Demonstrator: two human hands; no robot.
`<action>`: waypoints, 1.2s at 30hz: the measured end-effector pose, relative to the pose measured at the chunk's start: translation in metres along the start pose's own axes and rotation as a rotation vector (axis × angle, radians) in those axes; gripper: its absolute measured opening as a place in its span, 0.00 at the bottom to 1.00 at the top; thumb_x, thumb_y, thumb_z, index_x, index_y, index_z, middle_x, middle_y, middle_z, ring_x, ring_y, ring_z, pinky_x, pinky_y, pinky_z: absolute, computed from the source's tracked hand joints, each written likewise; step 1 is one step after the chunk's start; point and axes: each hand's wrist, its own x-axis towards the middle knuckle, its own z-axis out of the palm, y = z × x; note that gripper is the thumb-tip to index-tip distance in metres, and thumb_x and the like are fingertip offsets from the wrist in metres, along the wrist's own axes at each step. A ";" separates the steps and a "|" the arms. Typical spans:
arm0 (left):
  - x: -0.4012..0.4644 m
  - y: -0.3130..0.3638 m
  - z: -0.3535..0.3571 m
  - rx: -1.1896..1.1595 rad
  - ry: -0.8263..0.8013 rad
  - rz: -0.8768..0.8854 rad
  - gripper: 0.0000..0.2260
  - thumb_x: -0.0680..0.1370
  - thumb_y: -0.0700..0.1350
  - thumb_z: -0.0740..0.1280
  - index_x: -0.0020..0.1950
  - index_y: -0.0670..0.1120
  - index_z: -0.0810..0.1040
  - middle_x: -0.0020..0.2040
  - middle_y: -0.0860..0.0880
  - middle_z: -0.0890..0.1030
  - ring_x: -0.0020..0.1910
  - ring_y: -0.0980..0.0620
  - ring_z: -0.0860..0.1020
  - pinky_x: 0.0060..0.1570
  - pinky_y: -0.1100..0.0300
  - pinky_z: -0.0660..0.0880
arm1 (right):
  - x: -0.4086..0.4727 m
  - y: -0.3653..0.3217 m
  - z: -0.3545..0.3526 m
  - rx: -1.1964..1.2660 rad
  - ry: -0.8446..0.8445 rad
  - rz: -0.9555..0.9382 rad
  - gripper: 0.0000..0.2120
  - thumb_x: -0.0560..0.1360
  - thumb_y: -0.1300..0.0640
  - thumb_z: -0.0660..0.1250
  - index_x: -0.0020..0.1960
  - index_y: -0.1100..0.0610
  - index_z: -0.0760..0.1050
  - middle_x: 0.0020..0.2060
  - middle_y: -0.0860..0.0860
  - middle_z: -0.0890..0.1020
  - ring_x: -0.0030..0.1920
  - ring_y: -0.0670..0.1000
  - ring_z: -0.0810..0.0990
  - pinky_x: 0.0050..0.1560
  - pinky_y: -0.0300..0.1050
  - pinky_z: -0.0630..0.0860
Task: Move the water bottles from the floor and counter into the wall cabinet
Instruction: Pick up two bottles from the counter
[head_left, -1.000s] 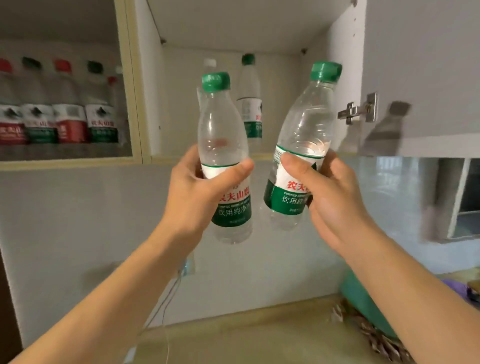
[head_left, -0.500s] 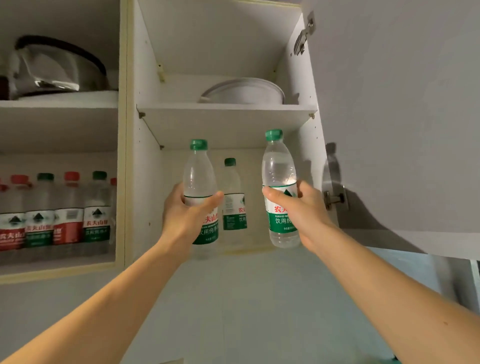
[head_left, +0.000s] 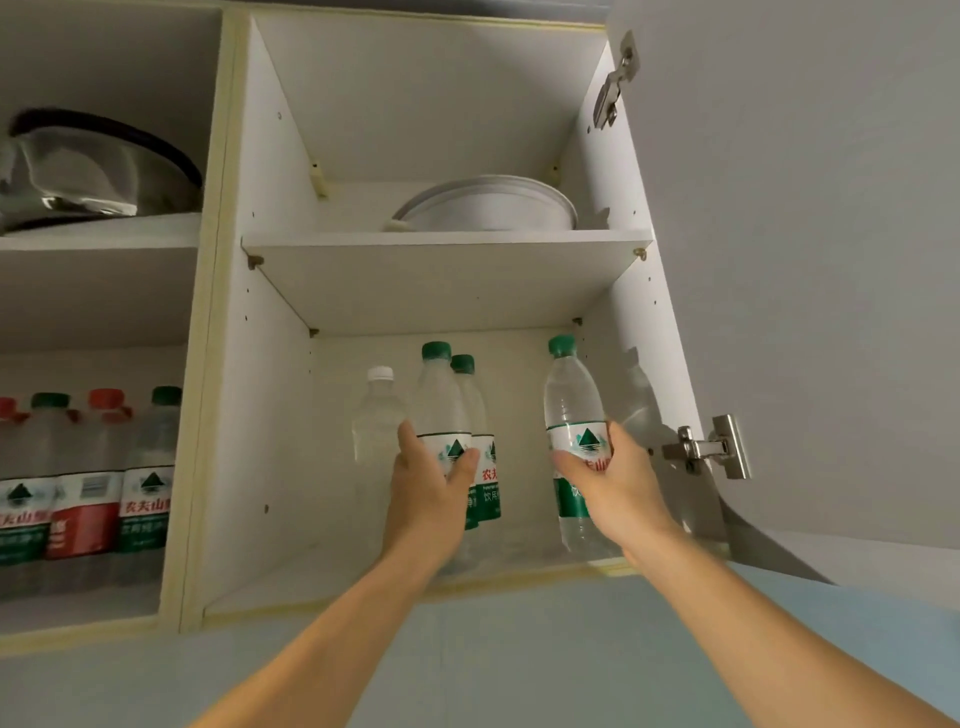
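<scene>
Placing step, 2 bottles at once. Left hand (head_left: 431, 488) wrapped round green-capped bottle (head_left: 441, 410), mid lower shelf (head_left: 291, 582), beside white-capped bottle (head_left: 376, 421). Right hand (head_left: 615, 480) gripping second green-capped bottle (head_left: 571, 400) near right front edge. Next, likely: set upright, let go.

Two bottles (head_left: 470, 447) stand at the back of the cabinet's lower shelf (head_left: 322, 577). A bowl (head_left: 488, 208) sits on the shelf above, and more bottles (head_left: 83, 493) fill the compartment to the left.

Clear glossy plastic bottles (head_left: 571, 410); matt white laminate cabinet (head_left: 270, 364); shiny metal hinge (head_left: 711, 448); bowl (head_left: 488, 208) perhaps plastic.
</scene>
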 end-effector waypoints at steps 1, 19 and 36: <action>0.003 -0.001 0.005 -0.006 -0.036 -0.005 0.34 0.83 0.54 0.63 0.81 0.52 0.46 0.68 0.45 0.75 0.63 0.46 0.77 0.43 0.62 0.74 | 0.003 0.004 0.000 -0.025 0.011 -0.010 0.11 0.74 0.57 0.75 0.53 0.49 0.75 0.47 0.49 0.84 0.47 0.51 0.83 0.47 0.47 0.80; 0.043 -0.002 0.066 -0.189 -0.363 -0.183 0.32 0.82 0.55 0.65 0.79 0.48 0.52 0.69 0.45 0.76 0.63 0.44 0.79 0.66 0.42 0.74 | 0.014 0.033 0.005 -0.308 0.149 -0.068 0.35 0.80 0.53 0.69 0.81 0.54 0.55 0.63 0.55 0.74 0.61 0.56 0.76 0.60 0.53 0.76; 0.007 0.002 0.002 0.303 -0.185 0.139 0.26 0.82 0.52 0.67 0.77 0.47 0.65 0.70 0.47 0.74 0.66 0.48 0.74 0.64 0.53 0.72 | -0.012 0.022 0.015 -0.425 0.319 -0.356 0.28 0.74 0.61 0.70 0.72 0.61 0.66 0.68 0.57 0.70 0.67 0.57 0.71 0.60 0.43 0.70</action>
